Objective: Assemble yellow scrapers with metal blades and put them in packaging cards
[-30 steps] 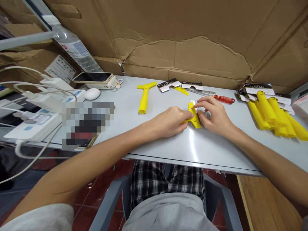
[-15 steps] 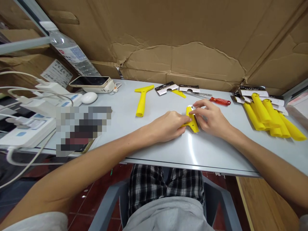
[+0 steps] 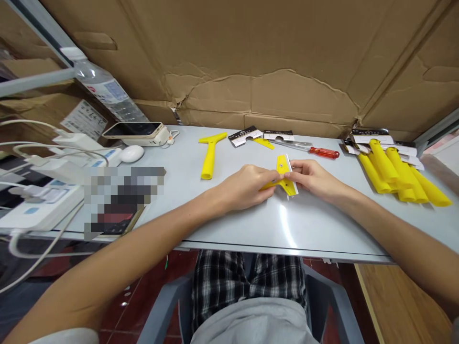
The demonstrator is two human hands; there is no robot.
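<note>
A yellow scraper (image 3: 285,167) with a white strip along its right edge is held over the table in front of me. My left hand (image 3: 251,186) wraps its handle, most of which the fingers hide. From the right, my right hand (image 3: 310,177) pinches the scraper's edge, its thumb on the head and its other fingers behind. A screw shows on the head. Beyond lie a second yellow scraper part (image 3: 209,157), shaped like a T, and a red-handled screwdriver (image 3: 323,152). Black-and-white cards (image 3: 245,136) lie near a small yellow piece (image 3: 264,143).
At the right is a pile of yellow scrapers (image 3: 401,174) with cards on their heads. On the left are a power strip (image 3: 46,205) with white cables, a phone (image 3: 134,130), a white mouse (image 3: 131,154) and a plastic bottle (image 3: 107,88). Cardboard (image 3: 251,48) walls the back.
The scraper head has turned so its screw side and straight white edge now show. My right fingers have shifted from the top of the head to its right edge. The view has tilted slightly.
</note>
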